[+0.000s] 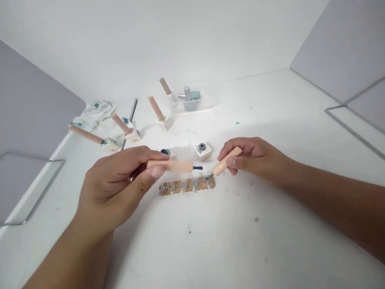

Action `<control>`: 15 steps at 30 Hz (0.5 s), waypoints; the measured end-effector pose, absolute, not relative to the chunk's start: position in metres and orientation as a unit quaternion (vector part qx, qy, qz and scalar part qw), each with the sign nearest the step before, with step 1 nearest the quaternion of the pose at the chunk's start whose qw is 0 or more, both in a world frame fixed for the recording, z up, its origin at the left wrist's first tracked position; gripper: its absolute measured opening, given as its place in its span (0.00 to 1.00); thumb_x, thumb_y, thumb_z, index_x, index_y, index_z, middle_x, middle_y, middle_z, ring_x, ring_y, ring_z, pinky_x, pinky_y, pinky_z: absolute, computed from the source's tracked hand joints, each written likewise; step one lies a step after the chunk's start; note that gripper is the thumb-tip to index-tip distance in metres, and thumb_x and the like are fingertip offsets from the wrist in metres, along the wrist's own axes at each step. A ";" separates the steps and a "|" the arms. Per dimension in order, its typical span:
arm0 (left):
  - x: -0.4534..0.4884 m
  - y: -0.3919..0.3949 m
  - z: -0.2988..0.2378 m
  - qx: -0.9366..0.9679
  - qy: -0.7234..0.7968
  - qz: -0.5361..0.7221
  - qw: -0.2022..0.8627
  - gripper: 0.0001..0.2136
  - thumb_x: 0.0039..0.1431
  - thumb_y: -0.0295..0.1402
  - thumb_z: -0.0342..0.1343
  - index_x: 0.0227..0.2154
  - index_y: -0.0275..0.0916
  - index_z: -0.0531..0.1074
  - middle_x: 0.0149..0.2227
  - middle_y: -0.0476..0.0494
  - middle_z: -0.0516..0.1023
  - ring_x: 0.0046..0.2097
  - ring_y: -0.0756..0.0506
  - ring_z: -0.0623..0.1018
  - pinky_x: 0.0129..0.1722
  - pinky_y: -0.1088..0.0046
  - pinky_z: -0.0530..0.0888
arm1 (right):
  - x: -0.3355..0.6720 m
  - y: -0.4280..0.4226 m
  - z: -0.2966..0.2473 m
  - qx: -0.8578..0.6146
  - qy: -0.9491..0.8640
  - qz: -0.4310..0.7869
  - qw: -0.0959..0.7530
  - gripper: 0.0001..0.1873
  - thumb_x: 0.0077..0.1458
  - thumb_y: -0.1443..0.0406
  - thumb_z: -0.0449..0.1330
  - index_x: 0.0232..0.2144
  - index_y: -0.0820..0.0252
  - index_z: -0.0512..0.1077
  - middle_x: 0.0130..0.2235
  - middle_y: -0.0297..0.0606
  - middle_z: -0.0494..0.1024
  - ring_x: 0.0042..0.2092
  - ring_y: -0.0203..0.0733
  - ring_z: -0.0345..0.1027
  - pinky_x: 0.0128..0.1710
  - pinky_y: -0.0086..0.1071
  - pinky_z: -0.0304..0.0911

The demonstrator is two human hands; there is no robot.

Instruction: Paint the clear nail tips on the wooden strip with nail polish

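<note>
My left hand (126, 180) is closed on the peach cap of a nail polish brush (177, 166), whose dark blue tip points right in the air. Between the fingers of my right hand (248, 156) is a second peach-capped nail polish brush (225, 162), tilted down. Its tip is at the rightmost clear false nail (208, 183). Several clear nails sit in a row on a brown strip (177, 191), some with a greyish sheen. Two uncapped polish bottles stand behind: a white square one (202, 151) and one with dark blue polish (171, 154), partly hidden by my left hand.
Capped polish bottles (164, 120) stand at the back left, beside stained tissues (96, 114) and a thin dark stick (134, 110). A clear tray (207, 103) at the back holds a teal bottle (192, 100). Pale panels (345, 48) border the table on both sides.
</note>
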State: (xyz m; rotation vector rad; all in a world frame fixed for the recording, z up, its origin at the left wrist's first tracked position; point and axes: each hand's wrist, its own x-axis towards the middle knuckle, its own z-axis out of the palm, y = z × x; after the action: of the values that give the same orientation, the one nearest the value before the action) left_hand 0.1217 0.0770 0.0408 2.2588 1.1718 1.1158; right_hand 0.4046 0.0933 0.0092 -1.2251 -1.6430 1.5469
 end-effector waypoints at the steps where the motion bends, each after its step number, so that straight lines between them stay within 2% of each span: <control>1: 0.122 0.077 0.041 0.799 0.411 0.399 0.184 0.06 0.61 0.29 0.60 0.38 0.45 0.80 0.23 0.54 0.73 0.25 0.55 0.68 0.23 0.77 0.64 | 0.406 0.093 0.009 -0.450 -0.614 0.579 0.291 0.05 0.53 0.61 0.60 0.33 0.54 0.75 0.24 0.31 0.73 0.29 0.35 0.63 0.29 0.30 0.56; 8: 0.120 0.078 0.042 0.792 0.403 0.414 0.196 0.07 0.60 0.28 0.61 0.39 0.45 0.80 0.22 0.54 0.71 0.25 0.54 0.69 0.21 0.77 0.63 | 0.408 0.090 0.009 -0.434 -0.627 0.576 0.293 0.06 0.52 0.67 0.59 0.32 0.53 0.76 0.28 0.30 0.75 0.30 0.33 0.66 0.29 0.27 0.58; 15: 0.119 0.079 0.042 0.800 0.393 0.421 0.171 0.09 0.60 0.28 0.61 0.41 0.47 0.80 0.24 0.54 0.75 0.24 0.54 0.70 0.20 0.77 0.64 | 0.411 0.091 0.009 -0.421 -0.647 0.560 0.301 0.06 0.53 0.67 0.59 0.33 0.53 0.75 0.28 0.30 0.73 0.31 0.33 0.65 0.30 0.27 0.60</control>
State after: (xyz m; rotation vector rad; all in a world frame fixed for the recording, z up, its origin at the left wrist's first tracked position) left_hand 0.1194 0.0786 0.0417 2.2707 1.1148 1.1957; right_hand 0.4107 0.0908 0.0087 -1.1171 -1.7155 1.4869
